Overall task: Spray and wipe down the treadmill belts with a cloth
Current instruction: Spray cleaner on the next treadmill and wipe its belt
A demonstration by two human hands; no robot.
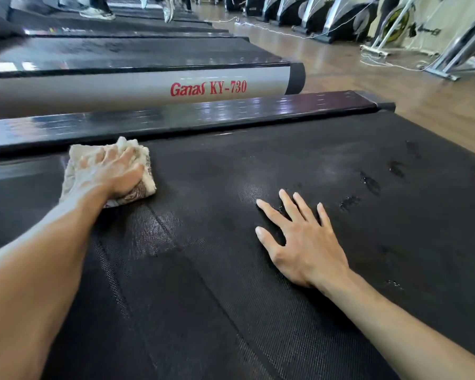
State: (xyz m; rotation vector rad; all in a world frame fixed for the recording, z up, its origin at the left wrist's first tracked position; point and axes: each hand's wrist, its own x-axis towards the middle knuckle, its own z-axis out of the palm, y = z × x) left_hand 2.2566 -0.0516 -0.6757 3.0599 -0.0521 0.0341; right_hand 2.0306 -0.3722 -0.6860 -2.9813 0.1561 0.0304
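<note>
A black textured treadmill belt [217,270] fills the lower part of the view. My left hand [113,174] presses a crumpled cream cloth [74,157] onto the belt at its far left, next to the glossy black side rail [176,119]. The fingers are curled over the cloth and grip it. My right hand [299,237] lies flat on the belt with its fingers spread, holding nothing. Wet spray spots [370,185] dot the belt to the right of that hand. No spray bottle is in view.
A second treadmill with a grey rail [121,91] marked "Ganas KY-730" stands beyond, and more treadmills follow. People's feet [99,12] are on the far ones. Wooden floor [395,86] lies to the right, with cables and exercise machines [340,20] along the wall.
</note>
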